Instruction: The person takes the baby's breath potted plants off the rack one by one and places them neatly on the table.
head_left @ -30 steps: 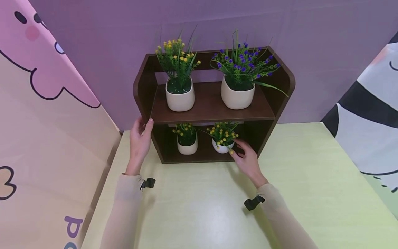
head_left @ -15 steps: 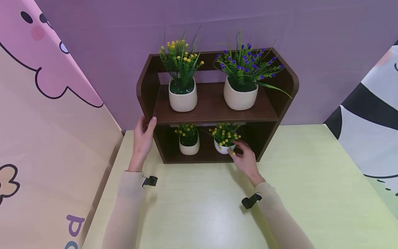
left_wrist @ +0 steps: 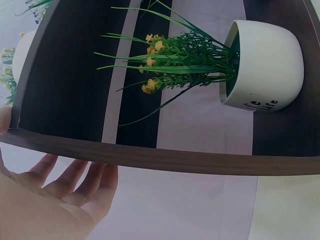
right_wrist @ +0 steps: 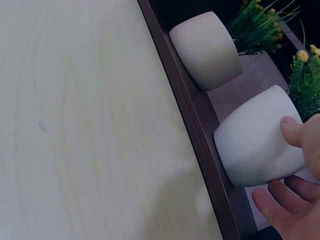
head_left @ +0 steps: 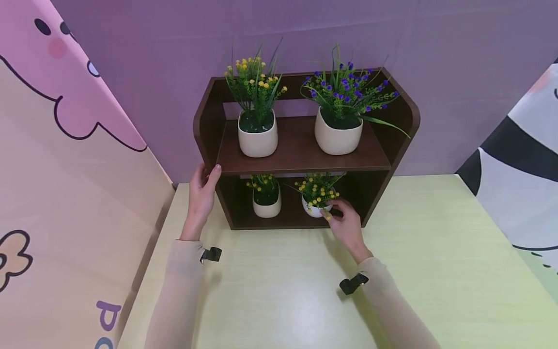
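My left hand point(head_left: 201, 196) holds the left side panel of a dark brown two-tier shelf point(head_left: 301, 168), thumb at the front edge and fingers along the outside. On the lower tier, my right hand point(head_left: 346, 228) holds a white pot point(right_wrist: 257, 140) of yellow flowers point(head_left: 317, 191) by its right side. The thumb presses near the rim; some fingers lie beneath the pot's side in the right wrist view. Left of it stands a cream pot point(head_left: 267, 209) with yellow flowers. Above, on the upper tier, are a yellow-flowered pot point(head_left: 258, 144) and a purple-flowered pot point(head_left: 338, 138).
The shelf stands on a pale wood-grain table point(head_left: 279, 291), against a purple backdrop point(head_left: 174, 87). A cartoon-printed panel point(head_left: 87, 194) rises along the left side. Another printed panel point(head_left: 523, 194) is at the right. Long grass blades stick out from the upper pots.
The head view has shifted slightly, so the shelf appears a little further right. Both hands keep their places on the shelf and the white pot, with only slight movement of the right fingers.
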`<state>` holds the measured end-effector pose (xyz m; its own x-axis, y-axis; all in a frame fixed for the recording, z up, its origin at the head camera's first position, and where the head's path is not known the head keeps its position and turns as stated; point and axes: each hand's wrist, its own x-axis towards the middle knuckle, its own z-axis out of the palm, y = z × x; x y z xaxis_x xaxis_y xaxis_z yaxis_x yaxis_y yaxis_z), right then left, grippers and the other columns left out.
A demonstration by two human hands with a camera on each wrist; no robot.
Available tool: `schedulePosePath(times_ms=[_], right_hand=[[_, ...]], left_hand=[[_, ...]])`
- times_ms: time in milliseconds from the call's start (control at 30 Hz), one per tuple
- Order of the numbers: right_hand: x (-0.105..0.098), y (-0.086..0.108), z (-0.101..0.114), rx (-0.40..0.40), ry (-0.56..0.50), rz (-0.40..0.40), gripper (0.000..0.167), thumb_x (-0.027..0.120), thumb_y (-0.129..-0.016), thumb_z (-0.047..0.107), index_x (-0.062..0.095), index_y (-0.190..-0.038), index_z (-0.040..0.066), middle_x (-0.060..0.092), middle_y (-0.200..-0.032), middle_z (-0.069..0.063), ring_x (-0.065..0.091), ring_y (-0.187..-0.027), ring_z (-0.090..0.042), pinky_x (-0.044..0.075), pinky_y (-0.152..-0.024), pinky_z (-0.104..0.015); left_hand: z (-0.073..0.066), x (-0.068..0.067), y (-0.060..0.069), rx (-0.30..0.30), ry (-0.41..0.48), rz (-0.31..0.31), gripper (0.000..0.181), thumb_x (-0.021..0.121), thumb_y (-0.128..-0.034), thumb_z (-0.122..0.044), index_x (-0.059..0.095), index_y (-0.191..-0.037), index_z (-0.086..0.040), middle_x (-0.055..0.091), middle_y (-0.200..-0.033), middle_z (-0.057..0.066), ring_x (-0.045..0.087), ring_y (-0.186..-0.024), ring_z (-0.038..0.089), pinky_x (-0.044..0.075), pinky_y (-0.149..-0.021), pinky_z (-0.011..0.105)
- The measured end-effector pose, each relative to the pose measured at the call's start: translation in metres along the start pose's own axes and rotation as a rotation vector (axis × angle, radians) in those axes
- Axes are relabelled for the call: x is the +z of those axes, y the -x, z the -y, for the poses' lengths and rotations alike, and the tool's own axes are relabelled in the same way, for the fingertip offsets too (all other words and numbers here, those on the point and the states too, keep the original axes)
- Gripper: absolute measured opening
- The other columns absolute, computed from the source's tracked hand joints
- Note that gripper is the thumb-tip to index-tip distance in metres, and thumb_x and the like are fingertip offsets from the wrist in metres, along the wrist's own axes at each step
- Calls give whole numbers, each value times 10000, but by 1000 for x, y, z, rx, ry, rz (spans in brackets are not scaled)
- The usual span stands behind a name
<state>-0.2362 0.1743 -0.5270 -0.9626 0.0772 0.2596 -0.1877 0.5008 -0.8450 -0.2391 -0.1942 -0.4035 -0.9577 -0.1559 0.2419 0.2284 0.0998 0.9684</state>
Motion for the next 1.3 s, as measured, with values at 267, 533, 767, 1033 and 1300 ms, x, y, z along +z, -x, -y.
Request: schedulePosePath(times_ms=[267,533,767,1033,1300], right_hand=[[-4,4,0,-10,2,-12,268,800,-963,127,717,-1177,-11,668,-1358,-182,696,-1246,-397,620,-956,-490],[-9,13,0,-7,-8,-5,262,787,-969,106,708,-1185,-20,677,-1318,-199,689,-1245,-406,615,-974,-455],[-18,25,3,-13,-19,-13,276,788,-968,108,706,-1182,-45,672,-1302,-211,690,-1218,-419,620,-968,-447],[-33,39,0,-16,-31,-31,286,801,-949,74,715,-1189,-57,663,-1331,-208,682,-1195,-374,616,-964,-322],[-53,54,-7,-51,15,-17,261,811,-951,110,727,-1167,-9,684,-1267,-147,714,-1087,-299,628,-928,-278]], left_hand=[[1,0,1,3,9,2,511,554,-1112,-278,457,-1548,-29,545,-1530,182,517,-1449,284,377,-1272,462],[2,0,2,7,-9,-4,487,547,-1114,-285,478,-1514,-15,559,-1493,193,521,-1442,289,373,-1272,461],[3,-1,3,23,-34,4,508,554,-1111,-327,479,-1518,-31,564,-1488,188,528,-1429,311,391,-1257,504],[4,-1,3,19,-34,19,511,551,-1113,-336,473,-1520,-36,559,-1478,185,530,-1406,301,390,-1259,493],[4,-2,3,28,-35,19,512,543,-1115,-340,470,-1521,-38,552,-1480,185,527,-1414,315,391,-1256,509]])
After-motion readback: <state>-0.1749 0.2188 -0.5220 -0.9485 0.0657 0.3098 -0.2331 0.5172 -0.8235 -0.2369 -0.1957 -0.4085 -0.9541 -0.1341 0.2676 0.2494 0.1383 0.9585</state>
